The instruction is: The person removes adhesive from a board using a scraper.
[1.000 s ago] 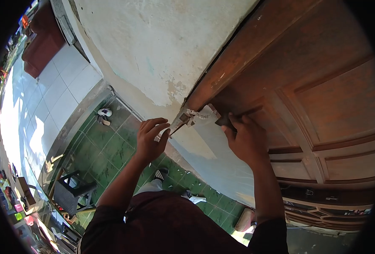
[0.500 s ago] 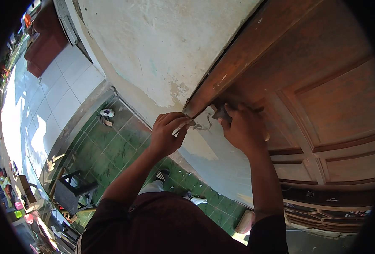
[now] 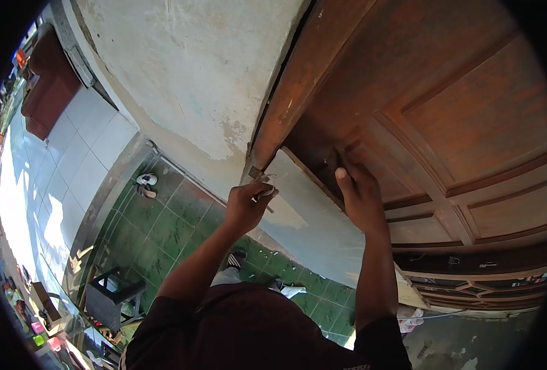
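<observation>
My left hand (image 3: 247,205) is closed, its fingers pinching a small flat tool with a squarish dark end (image 3: 257,173). A thin end of that tool pokes out below the fingers. It is close to the lower end of the brown wooden frame (image 3: 286,108), where the wall paint is chipped. My right hand (image 3: 361,196) is wrapped round a scraper-like tool with a dark flat blade (image 3: 334,158), its grip hidden in the palm. This blade overlaps the brown panelled wood (image 3: 347,120). Between my hands lies a pale wall section (image 3: 304,200) with a bare, worn edge.
Peeling white wall (image 3: 187,68) rises ahead. Paint flakes and a white scrap (image 3: 293,291) lie on the green tile floor (image 3: 168,222). A dark plastic stool (image 3: 114,299), shoes (image 3: 146,185) and a maroon sofa (image 3: 51,80) are at left. Wooden shelving (image 3: 477,290) stands at lower right.
My right hand has drawn its blade away from the worn wall edge, so the hands are farther apart. My left hand stays near the frame's end. The whole view has shifted slightly.
</observation>
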The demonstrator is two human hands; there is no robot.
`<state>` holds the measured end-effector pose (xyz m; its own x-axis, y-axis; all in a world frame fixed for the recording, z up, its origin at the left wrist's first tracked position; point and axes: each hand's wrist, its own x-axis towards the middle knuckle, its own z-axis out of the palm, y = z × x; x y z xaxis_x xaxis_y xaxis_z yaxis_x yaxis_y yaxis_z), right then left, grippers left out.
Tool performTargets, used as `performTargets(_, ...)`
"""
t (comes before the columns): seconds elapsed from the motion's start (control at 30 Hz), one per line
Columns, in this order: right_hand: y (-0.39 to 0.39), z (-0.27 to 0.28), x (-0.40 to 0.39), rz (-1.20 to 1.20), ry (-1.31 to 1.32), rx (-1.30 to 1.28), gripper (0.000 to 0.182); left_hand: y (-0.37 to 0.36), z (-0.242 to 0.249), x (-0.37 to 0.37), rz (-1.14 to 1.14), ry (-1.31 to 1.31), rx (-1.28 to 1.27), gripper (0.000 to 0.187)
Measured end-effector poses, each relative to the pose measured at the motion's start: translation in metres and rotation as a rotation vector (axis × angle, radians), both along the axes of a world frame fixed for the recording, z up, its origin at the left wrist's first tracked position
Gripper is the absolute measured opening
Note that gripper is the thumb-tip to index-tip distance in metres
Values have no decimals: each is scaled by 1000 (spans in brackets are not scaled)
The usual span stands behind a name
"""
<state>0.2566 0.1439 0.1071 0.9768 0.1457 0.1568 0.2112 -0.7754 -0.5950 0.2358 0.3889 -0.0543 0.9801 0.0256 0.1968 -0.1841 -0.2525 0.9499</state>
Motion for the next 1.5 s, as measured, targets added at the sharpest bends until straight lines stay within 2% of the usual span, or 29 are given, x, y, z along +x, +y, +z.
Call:
performTargets(0.07,-43,-11,-32,-94,-112,81,59,32,-50,-20,-54,-45,106,18)
performTargets(0.1,-62,-14,-51,-170,-123,125,58,49,-56,-34,-43,22,217,19)
performTargets(0.17,-99,-18,-96,-364,8,188,47,89,-120,-63,15,-3,436,17)
performTargets(0.23,-133,-28,-133,-474,27,195,36,139,-166,-101,-89,13,794,23)
performTargets(0.3,-155,-36,-166,-584,-31,173,39,168,-207,-158,37,283,1171,33)
performTargets(0.37,-185,-46,-193,-675,-6,219,34,211,-253,-183,20,722,1014,48)
performTargets(0.43,-204,-46,-221,-752,26,167,35,253,-308,-202,-91,779,1087,67)
performTargets(0.53,-220,-37,-244,-721,-164,223,41,237,-290,-199,-312,905,1043,79)
performTargets(0.57,-239,-30,-265,-825,-104,189,43,208,-271,-178,-342,816,1055,81)
performTargets(0.6,-249,-35,-273,-868,-154,188,48,159,-241,-164,-362,749,1042,83)
performTargets(0.63,-257,-36,-282,-900,-167,152,47,129,-241,-147,-386,510,989,76)
performTargets(0.67,-265,-38,-291,-932,-176,115,46,89,-221,-131,-413,278,924,68)
performTargets(0.7,-274,-42,-300,-918,-244,73,45,46,-200,-117,-425,166,779,59)
performTargets(0.77,-290,-55,-315,-884,-376,-20,45,-68,-95,-104,-463,-93,549,42)
performTargets(0.8,-296,-59,-322,-907,-343,29,44,-116,-55,-107,-484,-240,462,34)
performTargets(0.87,-306,-67,-333,-943,-279,128,44,-196,11,-121,-527,-623,396,30)
performTargets(0.93,-315,-80,-339,-948,-269,192,37,-259,42,-135,-569,-885,379,33)
performTargets(0.97,-317,-83,-339,-927,-297,223,36,-287,52,-142,-569,-934,401,34)
performTargets(1.1,-316,-85,-338,-910,-364,337,28,-355,54,-161,-576,-965,539,37)
performTargets(1.23,-318,-91,-339,-881,-406,369,27,-369,25,-162,-475,-1023,494,37)
performTargets(1.5,-329,-94,-345,-780,-402,461,23,-372,12,-163,-334,-1168,407,29)
